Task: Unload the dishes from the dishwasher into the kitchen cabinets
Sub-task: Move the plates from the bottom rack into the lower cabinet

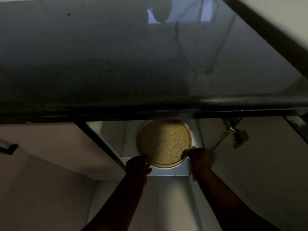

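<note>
I am gripping the round, speckled tan plate (pixel 164 143) at its near rim: my left hand (pixel 137 166) is pinching the left edge, my right hand (pixel 200 160) the right edge. The plate is lying flat on the white cabinet shelf (pixel 168 171), under the glossy black countertop (pixel 150 64). Recommended: keep it level, slide it fully inward, then release both hands together.

Your hands flank a round plate (pixel 164 143) with a speckled, grainy tan face, matt like stoneware. Above it, the dark countertop (pixel 116 64) looks glossy and polished, mirroring light. Right of the plate, a shiny metal hinge (pixel 230 129) sits on smooth, matt white cabinet panels (pixel 258 164).
</note>
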A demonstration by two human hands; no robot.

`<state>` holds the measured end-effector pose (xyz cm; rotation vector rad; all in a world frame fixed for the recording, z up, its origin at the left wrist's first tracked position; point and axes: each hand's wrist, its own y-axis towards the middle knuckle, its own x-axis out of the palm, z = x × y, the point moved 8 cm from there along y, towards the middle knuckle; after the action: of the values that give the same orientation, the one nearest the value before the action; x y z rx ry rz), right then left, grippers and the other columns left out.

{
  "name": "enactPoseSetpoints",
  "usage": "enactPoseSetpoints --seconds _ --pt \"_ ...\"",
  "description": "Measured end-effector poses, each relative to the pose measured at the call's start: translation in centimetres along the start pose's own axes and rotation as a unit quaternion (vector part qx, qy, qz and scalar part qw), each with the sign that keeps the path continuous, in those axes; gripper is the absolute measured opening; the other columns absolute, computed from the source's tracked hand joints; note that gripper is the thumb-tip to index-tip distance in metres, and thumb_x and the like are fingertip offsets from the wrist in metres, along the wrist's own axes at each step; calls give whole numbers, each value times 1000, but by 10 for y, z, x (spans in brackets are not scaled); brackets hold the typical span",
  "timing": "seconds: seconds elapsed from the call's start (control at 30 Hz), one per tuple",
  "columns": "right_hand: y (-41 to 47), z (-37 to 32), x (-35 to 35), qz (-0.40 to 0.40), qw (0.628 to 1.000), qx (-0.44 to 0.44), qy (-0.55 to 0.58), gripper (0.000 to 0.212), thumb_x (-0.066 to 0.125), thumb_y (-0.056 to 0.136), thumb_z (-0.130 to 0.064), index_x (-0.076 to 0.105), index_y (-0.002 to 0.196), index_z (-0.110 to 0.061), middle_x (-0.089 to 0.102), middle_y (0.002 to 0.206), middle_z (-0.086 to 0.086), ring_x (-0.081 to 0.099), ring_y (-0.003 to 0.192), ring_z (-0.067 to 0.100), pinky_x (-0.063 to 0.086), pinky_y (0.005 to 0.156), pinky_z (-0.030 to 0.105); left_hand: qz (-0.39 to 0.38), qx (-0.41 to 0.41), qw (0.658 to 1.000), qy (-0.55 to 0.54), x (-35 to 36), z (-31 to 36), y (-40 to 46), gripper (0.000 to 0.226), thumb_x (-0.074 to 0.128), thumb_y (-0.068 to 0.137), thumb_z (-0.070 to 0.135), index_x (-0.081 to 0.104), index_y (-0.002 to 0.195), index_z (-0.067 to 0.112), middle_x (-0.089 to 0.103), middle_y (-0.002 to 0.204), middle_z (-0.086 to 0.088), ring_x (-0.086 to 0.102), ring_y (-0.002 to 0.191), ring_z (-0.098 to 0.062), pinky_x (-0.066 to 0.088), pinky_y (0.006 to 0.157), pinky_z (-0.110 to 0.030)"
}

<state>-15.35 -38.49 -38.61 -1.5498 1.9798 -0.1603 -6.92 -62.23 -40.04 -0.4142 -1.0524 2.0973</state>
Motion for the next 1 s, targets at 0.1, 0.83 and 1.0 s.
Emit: enactPoseSetpoints --seconds 0.1,0.83,1.0 --pt "-6 7 12 -39 997 23 59 21 73 77 -6 64 62 -17 63 69 9 62 77 29 49 67 34 -5 30 1000 -7 1 9 3 38 52 94 3 47 131 -2 57 123 -25 61 87 -26 53 74 -36" --pt "-213 -123 -72 -145 982 -118 4 18 55 89 -6 63 88 -22 69 84 1 68 76 21 53 67 33 -48 218 937 269 -7 62 -208 21 50 94 9 65 82 18 70 94 -7 66 81 -23 55 73 -41" --pt "-268 -185 -142 -88 965 -235 -69 12 55 94 -20 62 86 -28 67 84 -5 66 75 6 57 73 28 -35 510 798 321 43 122 -354 19 47 96 17 56 84 29 63 78 6 60 73 -11 51 70 -27"
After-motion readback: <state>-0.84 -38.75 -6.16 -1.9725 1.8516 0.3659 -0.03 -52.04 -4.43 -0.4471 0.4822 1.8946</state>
